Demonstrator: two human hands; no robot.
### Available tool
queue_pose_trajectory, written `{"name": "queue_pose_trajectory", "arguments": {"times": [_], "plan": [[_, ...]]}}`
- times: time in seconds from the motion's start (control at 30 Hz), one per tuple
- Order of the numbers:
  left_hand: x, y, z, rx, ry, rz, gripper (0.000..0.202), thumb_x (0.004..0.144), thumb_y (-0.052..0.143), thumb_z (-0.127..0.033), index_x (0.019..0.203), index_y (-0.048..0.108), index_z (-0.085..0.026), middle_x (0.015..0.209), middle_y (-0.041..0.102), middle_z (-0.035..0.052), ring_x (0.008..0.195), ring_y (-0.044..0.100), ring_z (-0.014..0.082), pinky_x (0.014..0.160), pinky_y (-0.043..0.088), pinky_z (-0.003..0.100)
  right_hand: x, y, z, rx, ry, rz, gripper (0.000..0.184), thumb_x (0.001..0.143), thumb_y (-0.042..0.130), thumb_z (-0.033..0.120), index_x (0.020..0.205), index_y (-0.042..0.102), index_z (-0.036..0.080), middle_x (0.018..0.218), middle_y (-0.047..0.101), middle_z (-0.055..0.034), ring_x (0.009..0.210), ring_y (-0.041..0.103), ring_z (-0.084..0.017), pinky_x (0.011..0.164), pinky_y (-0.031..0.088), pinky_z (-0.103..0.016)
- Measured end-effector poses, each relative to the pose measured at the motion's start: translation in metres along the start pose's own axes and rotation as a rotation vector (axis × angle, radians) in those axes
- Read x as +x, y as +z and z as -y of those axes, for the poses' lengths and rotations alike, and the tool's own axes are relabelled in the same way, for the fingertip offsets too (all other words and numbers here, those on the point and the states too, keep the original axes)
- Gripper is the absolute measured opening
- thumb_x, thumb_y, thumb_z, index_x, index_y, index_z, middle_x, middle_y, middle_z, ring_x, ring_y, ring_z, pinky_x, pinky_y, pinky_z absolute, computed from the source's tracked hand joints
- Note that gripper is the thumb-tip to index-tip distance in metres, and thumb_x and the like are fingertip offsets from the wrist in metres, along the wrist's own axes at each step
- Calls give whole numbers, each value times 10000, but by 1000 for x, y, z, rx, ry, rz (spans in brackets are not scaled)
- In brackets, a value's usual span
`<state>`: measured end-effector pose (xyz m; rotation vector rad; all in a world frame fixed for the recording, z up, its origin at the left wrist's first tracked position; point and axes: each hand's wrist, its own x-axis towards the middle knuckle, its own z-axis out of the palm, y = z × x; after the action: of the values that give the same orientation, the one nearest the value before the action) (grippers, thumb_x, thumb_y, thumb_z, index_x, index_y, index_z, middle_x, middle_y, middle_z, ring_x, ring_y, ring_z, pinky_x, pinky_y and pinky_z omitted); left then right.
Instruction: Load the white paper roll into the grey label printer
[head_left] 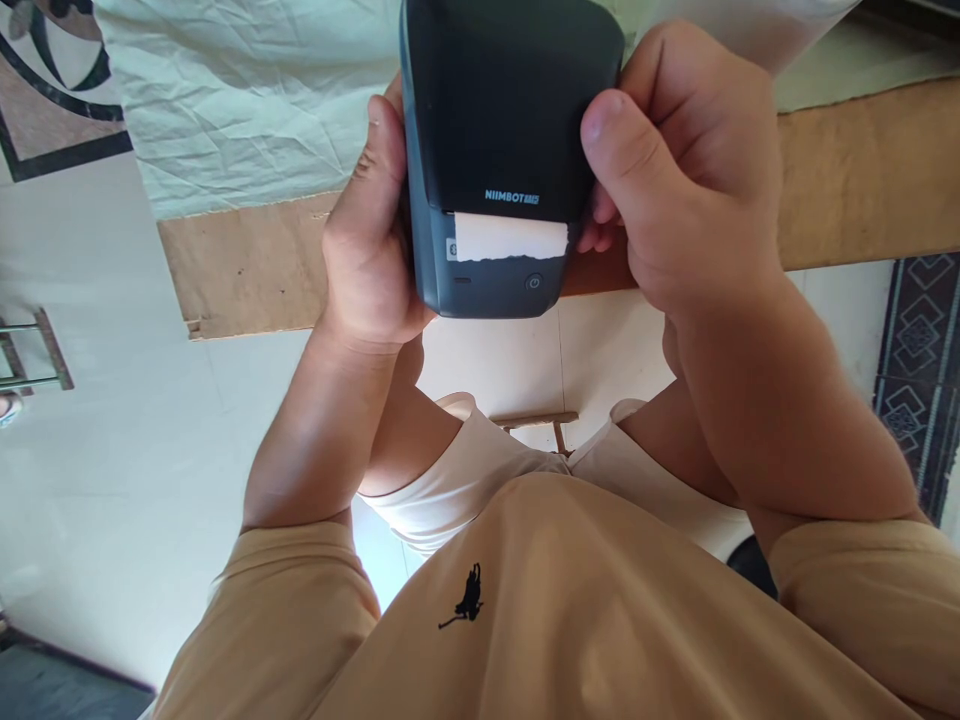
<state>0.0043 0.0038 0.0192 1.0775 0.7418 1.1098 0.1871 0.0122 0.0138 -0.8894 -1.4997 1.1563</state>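
A black label printer [510,110] marked NIIMBOT is held up at the top middle, over the table's near edge. White paper [511,238] with a torn edge sticks out of its slot, above a power button. My left hand [371,225] is wrapped round the printer's left side, thumb along the edge and the other fingers hidden behind it. My right hand [686,165] grips the right side, its thumb at the lid's edge and its fingers curled beneath. The printer's far end is cut off by the frame.
A table with a bare wooden edge [247,265] carries a wrinkled pale green cloth [262,100]. Something white [787,25] stands at the top right, partly cut off. My lap is below the table edge. A patterned dark strip [919,370] runs along the floor at right.
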Motion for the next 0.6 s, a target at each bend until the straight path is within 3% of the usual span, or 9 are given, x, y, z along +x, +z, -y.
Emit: {"name": "queue_pose_trajectory", "arguments": {"times": [0.07, 0.1, 0.17, 0.23, 0.3, 0.43, 0.53, 0.6], "plan": [[1, -1, 0, 5, 1, -13, 703, 1046, -57, -403, 1066, 618, -210, 1312, 628, 169, 1563, 408, 282, 1290, 443, 518, 1, -1, 0, 2, 0, 0, 349, 992, 571, 321, 757, 383, 143, 618, 448, 61, 507, 471, -1, 499, 319, -150], [1, -2, 2, -3, 11, -1, 669, 1059, -5, -407, 1087, 630, -200, 1297, 637, 168, 1550, 425, 292, 1274, 461, 522, 1, -1, 0, 8, -6, -2, 344, 988, 576, 317, 759, 384, 146, 615, 447, 61, 503, 467, -7, 495, 313, -161], [3, -5, 5, -43, 42, 22, 447, 1052, 322, -470, 1099, 671, -196, 1229, 678, 141, 1521, 455, 318, 1233, 511, 499, 1, -1, -1, 27, -27, -5, 350, 982, 589, 328, 761, 382, 153, 606, 445, 60, 495, 460, -17, 487, 292, -184], [4, -6, 10, -94, 67, 1, 309, 901, 648, -493, 1024, 710, -216, 1141, 723, 99, 1498, 473, 333, 1190, 556, 452, 0, 0, -3, 37, -40, 0, 357, 980, 598, 345, 767, 382, 157, 600, 439, 58, 492, 448, -23, 490, 282, -201], [4, -6, 14, -132, 60, -61, 298, 831, 744, -510, 907, 722, -223, 1123, 748, 66, 1499, 473, 326, 1167, 575, 410, -1, 1, -5, 30, -37, 21, 349, 976, 602, 351, 779, 385, 161, 605, 438, 55, 507, 447, -29, 502, 295, -207], [0, -1, 15, -167, 58, -194, 516, 1013, 483, -616, 876, 736, -187, 1192, 735, 13, 1523, 468, 283, 1180, 560, 395, -1, -2, -5, 4, -29, 68, 331, 965, 599, 354, 800, 377, 172, 615, 425, 50, 539, 437, -37, 509, 302, -211], [-3, 0, 11, -228, 15, -195, 632, 1118, 230, -489, 972, 745, -152, 1167, 718, 13, 1574, 416, 248, 1210, 539, 423, 1, -5, -3, 0, -24, 124, 343, 932, 614, 374, 820, 349, 186, 663, 421, 41, 552, 425, -46, 484, 297, -227], [-3, 0, 7, -289, -8, -180, 574, 1127, 252, -426, 1015, 740, -144, 1148, 715, 20, 1602, 369, 238, 1208, 545, 421, 1, -6, -2, 2, -18, 162, 367, 900, 627, 392, 839, 325, 193, 728, 417, 29, 586, 407, -47, 486, 297, -231]]}}
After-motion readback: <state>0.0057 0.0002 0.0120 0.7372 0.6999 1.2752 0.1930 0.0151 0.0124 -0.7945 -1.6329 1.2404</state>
